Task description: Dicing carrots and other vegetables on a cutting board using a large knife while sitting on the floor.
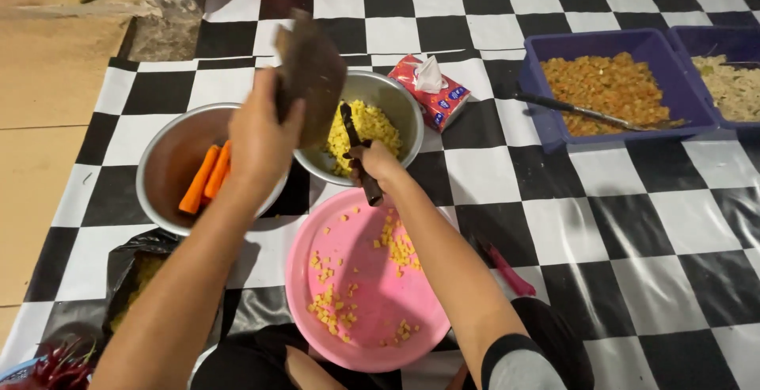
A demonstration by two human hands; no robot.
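Wooden and brown, the cutting board (310, 73) sits tipped up on its edge over the metal bowl of yellow diced bits (366, 130). The fingers of the left hand (261, 140) are curled tight around the board's lower side, so it leans like a slide and the pieces can fall into the bowl. The fingers of the right hand (376, 164) are wrapped around the dark handle of a knife (358, 152), and its blade lies against the board, likely to push the bits off. Both arms reach forward from the body, the left wrist raised high, the right one low over the pink plate (360, 283). That plate has a few yellow pieces on it. Just beside the left hand, a second metal bowl (170, 172) holds orange carrot sticks (207, 178).
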